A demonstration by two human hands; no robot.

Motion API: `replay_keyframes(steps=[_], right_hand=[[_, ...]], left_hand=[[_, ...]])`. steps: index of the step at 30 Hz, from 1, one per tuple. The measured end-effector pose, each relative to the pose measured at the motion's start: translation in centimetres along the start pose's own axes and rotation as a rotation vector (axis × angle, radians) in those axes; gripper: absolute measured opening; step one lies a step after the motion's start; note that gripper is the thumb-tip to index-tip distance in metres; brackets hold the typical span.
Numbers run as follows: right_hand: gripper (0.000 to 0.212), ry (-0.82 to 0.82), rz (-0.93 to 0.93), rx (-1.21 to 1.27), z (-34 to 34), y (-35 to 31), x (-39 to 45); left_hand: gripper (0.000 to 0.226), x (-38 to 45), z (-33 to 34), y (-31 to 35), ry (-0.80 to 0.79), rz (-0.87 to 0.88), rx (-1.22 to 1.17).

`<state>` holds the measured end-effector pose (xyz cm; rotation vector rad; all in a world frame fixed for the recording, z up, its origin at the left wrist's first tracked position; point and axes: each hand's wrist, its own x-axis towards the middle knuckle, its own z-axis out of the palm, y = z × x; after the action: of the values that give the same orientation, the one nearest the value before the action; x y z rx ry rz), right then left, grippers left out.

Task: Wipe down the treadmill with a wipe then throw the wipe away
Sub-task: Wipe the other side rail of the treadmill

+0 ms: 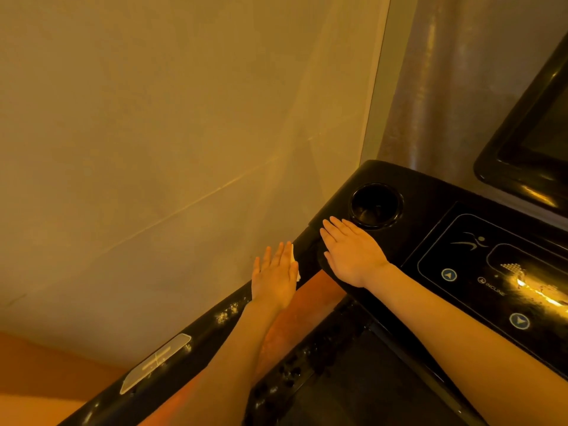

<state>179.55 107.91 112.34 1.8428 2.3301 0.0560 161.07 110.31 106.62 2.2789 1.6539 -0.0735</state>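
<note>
Black glossy plastic fills the lower right of the frame: the treadmill (430, 216) console, with a round cup holder (376, 204) near its upper left corner and a control panel (491, 278) with arrow buttons and the word INCLINE toward the right edge. A dark screen (534, 142) rises at the upper right. From the console a black handrail (196, 336) runs down to the lower left, dusted with pale specks and carrying a silvery sensor plate (156, 361).

At centre frame the left hand (275, 276) lies flat along the top of the handrail, fingers straight and together, its grip released around nothing yet pressing down. A sliver of white wipe (293, 258) shows at the right edge of that hand, apparently pinned under the palm and fingers against the rail; most of it is hidden.

Just right of it, the right hand (353, 253) rests palm down on the console's corner, fingers straight, tips touching the rim of the cup holder, its grip likewise released and holding nothing.

Tan wall (153, 133) fills the upper left, and orange floor (37, 379) shows at the lower left.
</note>
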Motion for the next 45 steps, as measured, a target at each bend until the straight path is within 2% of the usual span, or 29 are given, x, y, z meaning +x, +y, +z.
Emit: replay_keyframes(steps=[7,12,22,28,31,38,45], right_hand=[[0.059,-0.11,-0.136,-0.014,-0.7,0.2,2.6],[0.061,-0.106,-0.18,-0.039,-0.2,-0.1,4.0],[0.062,-0.094,-0.19,-0.048,0.1,-0.1,4.1],[0.063,-0.092,-0.2,-0.06,0.2,-0.3,4.6],[0.062,-0.092,-0.198,-0.069,0.3,-0.5,4.8],[0.063,-0.111,-0.18,-0.076,0.4,-0.7,5.0],[0.063,-0.125,-0.177,-0.093,0.3,-0.8,5.0]], left_hand=[[0.054,1.2,-0.8,-0.2,-0.037,0.03,-0.041],[0.056,-1.9,0.0,-0.7,0.038,-0.034,0.095],[0.049,2.2,-0.9,-0.6,-0.007,-0.084,-0.011],[0.056,-1.3,0.5,0.2,0.1,-0.118,0.032],[0.059,-2.4,1.3,0.0,0.09,-0.137,0.086],[0.052,0.5,0.7,-0.4,0.084,-0.132,0.027],[0.061,-3.7,2.0,-0.5,0.114,-0.158,0.086]])
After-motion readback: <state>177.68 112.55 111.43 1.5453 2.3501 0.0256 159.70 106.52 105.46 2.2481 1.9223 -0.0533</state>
